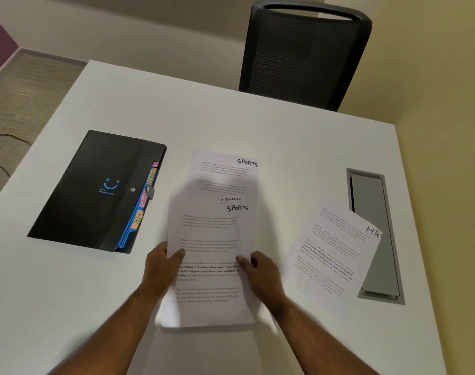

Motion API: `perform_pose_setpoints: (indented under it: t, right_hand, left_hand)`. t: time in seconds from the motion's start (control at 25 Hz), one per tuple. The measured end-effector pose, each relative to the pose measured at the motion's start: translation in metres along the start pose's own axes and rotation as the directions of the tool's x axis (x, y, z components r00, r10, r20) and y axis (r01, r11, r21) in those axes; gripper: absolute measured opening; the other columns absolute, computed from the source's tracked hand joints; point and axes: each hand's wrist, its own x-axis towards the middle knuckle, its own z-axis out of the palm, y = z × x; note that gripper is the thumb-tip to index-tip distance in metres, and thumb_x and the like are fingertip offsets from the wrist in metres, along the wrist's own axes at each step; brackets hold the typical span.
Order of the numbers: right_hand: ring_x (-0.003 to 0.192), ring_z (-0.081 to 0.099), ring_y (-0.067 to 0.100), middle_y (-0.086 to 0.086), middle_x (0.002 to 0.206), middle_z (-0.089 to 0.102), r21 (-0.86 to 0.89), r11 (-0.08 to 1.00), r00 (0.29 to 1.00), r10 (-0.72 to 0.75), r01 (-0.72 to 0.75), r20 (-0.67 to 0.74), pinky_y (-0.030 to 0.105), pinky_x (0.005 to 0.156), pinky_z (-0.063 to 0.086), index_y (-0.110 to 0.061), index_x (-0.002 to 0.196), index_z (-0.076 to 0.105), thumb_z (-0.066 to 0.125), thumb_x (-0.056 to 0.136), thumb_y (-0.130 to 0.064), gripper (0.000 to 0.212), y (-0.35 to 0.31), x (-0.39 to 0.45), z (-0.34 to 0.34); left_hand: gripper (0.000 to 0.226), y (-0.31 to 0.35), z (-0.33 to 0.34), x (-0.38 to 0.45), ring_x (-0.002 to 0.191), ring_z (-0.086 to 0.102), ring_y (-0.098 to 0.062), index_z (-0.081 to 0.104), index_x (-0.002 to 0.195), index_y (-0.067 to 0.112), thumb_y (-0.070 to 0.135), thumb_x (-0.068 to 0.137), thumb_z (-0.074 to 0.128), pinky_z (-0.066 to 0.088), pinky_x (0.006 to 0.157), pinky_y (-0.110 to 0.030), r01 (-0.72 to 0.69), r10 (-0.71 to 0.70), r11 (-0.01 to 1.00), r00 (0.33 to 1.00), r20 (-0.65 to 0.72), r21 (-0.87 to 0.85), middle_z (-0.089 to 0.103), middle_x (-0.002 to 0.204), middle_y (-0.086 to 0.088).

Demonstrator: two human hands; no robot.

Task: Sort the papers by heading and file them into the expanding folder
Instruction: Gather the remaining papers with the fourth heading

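Two hands, left hand and right hand, are gripping a SPORTS stack near the desk's front edge; an HR sheet is lying toward the right edge, while the expanding folder, at left, is awaiting any filing.

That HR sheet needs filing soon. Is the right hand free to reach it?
Probably not yet: the right hand grips the SPORTS stack together with the left hand. Nothing lies between it and the HR sheet.
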Motion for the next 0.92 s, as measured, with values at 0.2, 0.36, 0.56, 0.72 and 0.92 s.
perform_pose_setpoints:
  t: [0.2, 0.36, 0.56, 0.72, 0.92]
  right_hand:
    - [0.097, 0.067, 0.024, 0.003, 0.105, 0.07, -0.018, 0.995, 0.954, 0.086, -0.096, -0.286, 0.036, 0.083, 0.054, -0.013, 0.107, 0.065, 0.068, 0.095, -0.033, 0.024, -0.032, 0.065, -0.027]
    - [0.122, 0.055, 0.031, 0.013, 0.13, 0.054, -0.132, 0.978, 0.954, 0.117, -0.158, -0.276, 0.043, 0.103, 0.052, -0.003, 0.13, 0.051, 0.073, 0.093, -0.036, 0.053, -0.062, 0.099, -0.011]
    - [0.131, 0.046, 0.033, 0.015, 0.141, 0.046, -0.148, 0.936, 0.905, 0.254, -0.319, -0.342, 0.046, 0.106, 0.047, -0.002, 0.139, 0.039, 0.07, 0.091, -0.054, 0.078, -0.085, 0.114, 0.012]
    - [0.131, 0.045, 0.032, 0.015, 0.141, 0.044, -0.153, 0.923, 0.891, 0.281, -0.353, -0.358, 0.044, 0.106, 0.045, -0.003, 0.139, 0.036, 0.078, 0.083, -0.059, 0.089, -0.089, 0.125, 0.014]
    - [0.134, 0.043, 0.035, 0.018, 0.144, 0.041, -0.104, 0.935, 0.892, 0.283, -0.338, -0.353, 0.043, 0.108, 0.044, 0.0, 0.14, 0.035, 0.088, 0.076, -0.049, 0.097, -0.082, 0.131, -0.004]
  left_hand:
    - [0.006, -0.008, -0.01, 0.01, 0.082, 0.072, -0.029, 0.06, 0.102, 0.025, 0.023, 0.098, 0.063, 0.064, 0.076, -0.048, 0.083, -0.082, 0.996, 0.994, -0.068, 0.02, 0.072, 0.097, -0.005]
    - [0.014, -0.018, -0.019, 0.013, 0.081, 0.072, -0.029, 0.061, 0.102, 0.028, 0.029, 0.093, 0.071, 0.063, 0.077, -0.05, 0.097, -0.093, 0.995, 0.991, -0.094, 0.032, 0.073, 0.097, -0.001]
    - [0.017, -0.02, -0.025, 0.016, 0.084, 0.073, -0.028, 0.062, 0.105, 0.03, 0.028, 0.092, 0.072, 0.063, 0.077, -0.046, 0.088, -0.087, 0.996, 0.995, -0.053, 0.015, 0.073, 0.1, 0.001]
    - [0.023, -0.021, -0.028, 0.018, 0.089, 0.071, -0.027, 0.063, 0.114, 0.026, 0.023, 0.093, 0.071, 0.061, 0.083, -0.048, 0.097, -0.097, 0.995, 0.995, -0.034, 0.022, 0.072, 0.104, 0.002]
    - [0.018, -0.02, -0.03, 0.02, 0.093, 0.069, -0.024, 0.062, 0.107, 0.025, 0.015, 0.094, 0.07, 0.057, 0.091, -0.049, 0.117, -0.117, 0.993, 0.993, -0.01, 0.016, 0.071, 0.105, 0.005]
